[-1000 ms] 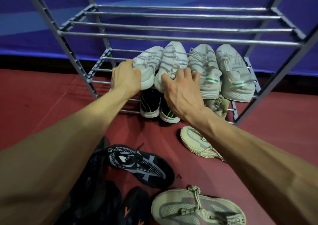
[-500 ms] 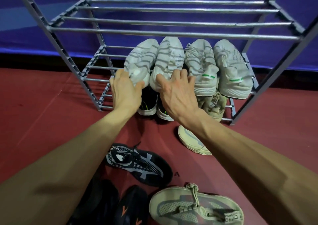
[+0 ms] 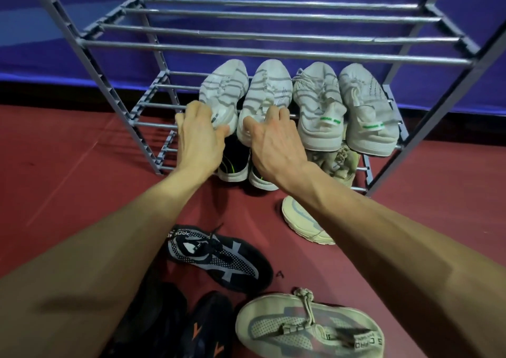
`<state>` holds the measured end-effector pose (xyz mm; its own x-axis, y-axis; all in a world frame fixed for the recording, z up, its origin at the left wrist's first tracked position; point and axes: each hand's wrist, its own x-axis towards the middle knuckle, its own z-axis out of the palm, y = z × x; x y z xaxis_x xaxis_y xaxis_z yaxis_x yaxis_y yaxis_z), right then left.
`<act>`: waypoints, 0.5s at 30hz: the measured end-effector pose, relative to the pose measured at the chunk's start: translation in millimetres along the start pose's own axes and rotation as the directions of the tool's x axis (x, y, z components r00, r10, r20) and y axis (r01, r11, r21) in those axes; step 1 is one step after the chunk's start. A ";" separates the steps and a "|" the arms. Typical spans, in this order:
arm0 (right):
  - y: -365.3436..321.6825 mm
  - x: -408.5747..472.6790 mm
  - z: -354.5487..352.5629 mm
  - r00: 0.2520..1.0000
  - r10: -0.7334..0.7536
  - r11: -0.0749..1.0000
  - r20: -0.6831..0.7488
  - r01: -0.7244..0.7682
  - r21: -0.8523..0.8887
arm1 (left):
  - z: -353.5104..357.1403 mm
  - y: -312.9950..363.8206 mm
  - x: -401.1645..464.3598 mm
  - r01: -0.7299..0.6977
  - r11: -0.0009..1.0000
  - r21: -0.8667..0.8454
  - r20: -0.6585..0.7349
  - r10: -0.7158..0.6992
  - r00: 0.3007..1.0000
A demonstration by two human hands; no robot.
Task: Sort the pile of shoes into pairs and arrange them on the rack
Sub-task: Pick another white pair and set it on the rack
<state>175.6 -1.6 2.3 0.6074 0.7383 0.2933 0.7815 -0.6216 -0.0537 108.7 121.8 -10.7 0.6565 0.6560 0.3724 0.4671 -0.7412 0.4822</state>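
Head view, rack (image 3: 273, 53), four white shoes (image 3: 315, 105) inside

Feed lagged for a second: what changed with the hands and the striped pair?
Both hands slid back from the striped shoes' uppers to their heels: left hand on the left shoe, right hand on the right shoe. The pair stays on the middle shelf. Green-tab pair and floor shoes unchanged.

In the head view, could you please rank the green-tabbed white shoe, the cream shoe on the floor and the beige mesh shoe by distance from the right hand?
1. Green-tabbed white shoe, on the shelf just right of the right hand.
2. Cream shoe, on the floor below.
3. Beige mesh shoe, bottom of frame.
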 end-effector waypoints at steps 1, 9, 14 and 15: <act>1.6 -1.2 -0.2 1.000 -0.002 0.999 0.002 0.002 0.033 | -0.6 -1.6 5.0 -0.013 1.000 0.002 0.023 0.013 1.000; -8.5 -66.1 0.8 0.999 0.048 0.930 -0.020 -0.037 0.366 | -3.2 -22.8 -14.7 -0.070 0.985 -0.157 0.122 0.090 0.988; -5.5 -113.2 24.1 0.957 0.030 0.934 0.287 -0.129 0.332 | -6.3 -31.6 -81.8 0.142 0.969 -0.203 0.211 -0.099 0.973; -4.8 -121.0 28.7 0.941 0.012 0.938 0.337 -0.127 0.321 | -6.5 -36.2 -97.5 0.162 0.973 -0.165 0.240 -0.119 0.963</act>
<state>102.4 -80.5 -60.4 0.6292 0.7759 -0.0464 0.7020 -0.5929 -0.3945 23.9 85.6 -59.3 0.7188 0.6863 0.1111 0.4626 -0.5914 0.6605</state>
